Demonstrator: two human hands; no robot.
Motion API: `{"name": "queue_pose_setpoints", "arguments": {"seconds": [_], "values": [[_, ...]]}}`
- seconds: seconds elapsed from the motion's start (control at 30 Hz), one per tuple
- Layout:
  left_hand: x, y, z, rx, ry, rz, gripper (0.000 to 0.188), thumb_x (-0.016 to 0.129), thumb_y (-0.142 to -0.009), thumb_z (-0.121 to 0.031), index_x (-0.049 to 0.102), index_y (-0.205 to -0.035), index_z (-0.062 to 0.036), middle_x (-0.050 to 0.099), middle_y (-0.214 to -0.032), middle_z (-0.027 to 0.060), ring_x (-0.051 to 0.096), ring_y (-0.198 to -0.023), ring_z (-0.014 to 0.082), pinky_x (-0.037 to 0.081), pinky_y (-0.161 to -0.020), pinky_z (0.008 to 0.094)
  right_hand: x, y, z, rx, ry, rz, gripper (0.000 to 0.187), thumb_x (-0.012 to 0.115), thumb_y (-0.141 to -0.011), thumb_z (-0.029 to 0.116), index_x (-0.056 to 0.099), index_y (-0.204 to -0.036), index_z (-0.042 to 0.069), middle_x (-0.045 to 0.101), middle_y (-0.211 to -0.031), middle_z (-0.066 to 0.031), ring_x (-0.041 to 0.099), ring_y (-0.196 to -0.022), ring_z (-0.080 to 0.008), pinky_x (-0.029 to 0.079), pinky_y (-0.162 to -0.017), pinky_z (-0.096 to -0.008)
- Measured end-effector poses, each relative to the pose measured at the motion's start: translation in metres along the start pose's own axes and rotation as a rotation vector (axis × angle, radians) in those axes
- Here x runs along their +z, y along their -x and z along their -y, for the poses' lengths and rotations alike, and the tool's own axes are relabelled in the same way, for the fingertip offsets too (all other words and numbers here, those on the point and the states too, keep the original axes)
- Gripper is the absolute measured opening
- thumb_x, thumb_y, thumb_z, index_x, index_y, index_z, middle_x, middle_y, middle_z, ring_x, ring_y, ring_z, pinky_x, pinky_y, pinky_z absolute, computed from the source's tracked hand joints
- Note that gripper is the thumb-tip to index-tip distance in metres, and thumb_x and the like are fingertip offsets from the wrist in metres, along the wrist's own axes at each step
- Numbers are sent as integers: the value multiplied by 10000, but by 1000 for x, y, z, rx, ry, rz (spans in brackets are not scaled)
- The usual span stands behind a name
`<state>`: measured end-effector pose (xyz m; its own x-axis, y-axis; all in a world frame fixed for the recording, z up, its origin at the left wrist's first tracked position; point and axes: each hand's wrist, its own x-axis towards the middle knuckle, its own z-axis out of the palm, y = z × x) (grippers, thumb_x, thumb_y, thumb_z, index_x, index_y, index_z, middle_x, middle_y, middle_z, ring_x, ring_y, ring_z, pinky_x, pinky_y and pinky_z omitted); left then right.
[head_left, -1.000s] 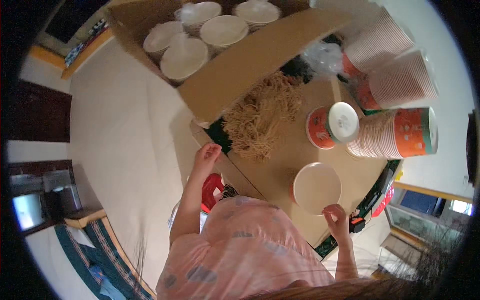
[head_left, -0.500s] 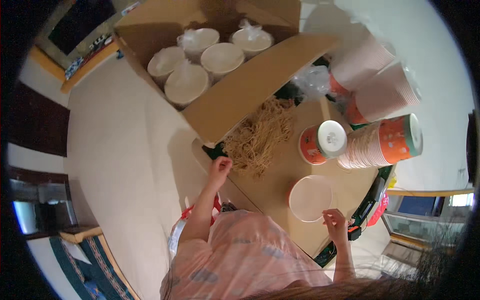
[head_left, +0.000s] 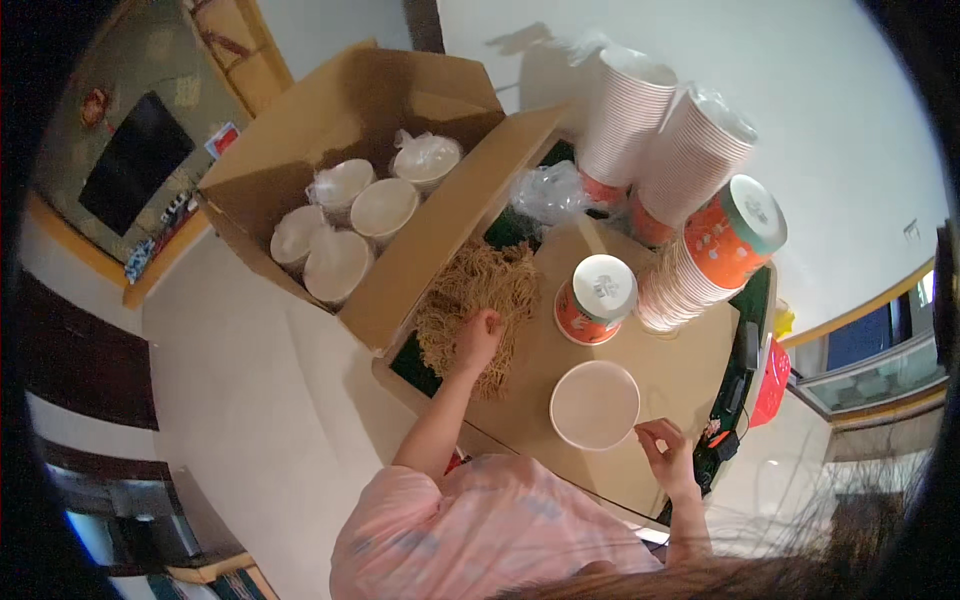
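My left hand [head_left: 479,342] is over a loose heap of thin tan cords [head_left: 450,300], its fingers curled together; whatever they may hold is too small to make out. In front of me a white-lined paper bucket [head_left: 595,405] stands mouth up on the cardboard-covered table [head_left: 530,425]. At its right rim my right hand [head_left: 664,452] is closed, thumb and fingertips pinching the edge. Just beyond sits an upside-down orange and green paper bucket [head_left: 597,300]. To its right leans a nested stack of similar buckets [head_left: 715,250], with thin cords hanging along it.
A large open cardboard box [head_left: 400,270] at the left holds several plastic-wrapped stacks of white buckets [head_left: 385,208]. Tall stacks of paper buckets [head_left: 628,110] stand at the back by the wall. Crumpled clear plastic [head_left: 550,192] lies before them. Dark devices with cables [head_left: 725,430] line the right edge.
My left hand has moved from beside the cord heap to over it. My right hand stays at the bucket's rim. The whole view has shifted, showing more of the wall and the tall stacks.
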<state>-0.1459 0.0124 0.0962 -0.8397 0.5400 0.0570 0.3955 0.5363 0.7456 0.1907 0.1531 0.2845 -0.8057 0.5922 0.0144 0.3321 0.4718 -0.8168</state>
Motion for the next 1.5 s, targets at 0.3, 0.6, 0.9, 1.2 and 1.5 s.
{"name": "queue_pose_setpoints", "arguments": {"seconds": [0.3,0.6,0.9,1.2,1.5], "values": [[18,-48,-20,-83,7,2,227,526,-857,-234,537,-982,-44,577,-802,115,573,-766,268,472,-658,381,25,6,-52,165,-442,-110,100,545,-843,26,610,-895,-28,636,-847,-90,615,-763,-147,509,-663,-257],[40,-103,13,-110,-482,-232,230,524,-859,-271,574,-965,-74,617,-868,105,589,-770,271,482,-650,410,42,8,-48,187,-642,-103,118,523,-865,39,601,-906,-39,625,-850,-86,614,-775,-151,507,-670,-259],[-16,-86,-53,-188,570,-226,182,498,-888,-212,528,-889,-32,579,-705,56,561,-693,180,447,-618,337,58,21,-36,250,-788,-169,132,520,-870,56,607,-908,-35,625,-810,-84,599,-727,-137,498,-664,-251],[-46,136,-151,174,366,426,72,600,-814,-89,588,-848,-27,581,-695,36,531,-610,94,443,-571,241,99,2,-4,384,-994,64,285,474,-914,216,610,-1000,-19,625,-931,-69,571,-857,-128,458,-793,-269],[-35,175,-140,106,357,462,115,625,-803,-109,595,-859,-12,593,-745,82,551,-649,112,451,-591,273,95,3,-6,425,-950,17,183,512,-877,119,609,-873,-36,622,-897,-87,582,-850,-147,472,-803,-278]]}}
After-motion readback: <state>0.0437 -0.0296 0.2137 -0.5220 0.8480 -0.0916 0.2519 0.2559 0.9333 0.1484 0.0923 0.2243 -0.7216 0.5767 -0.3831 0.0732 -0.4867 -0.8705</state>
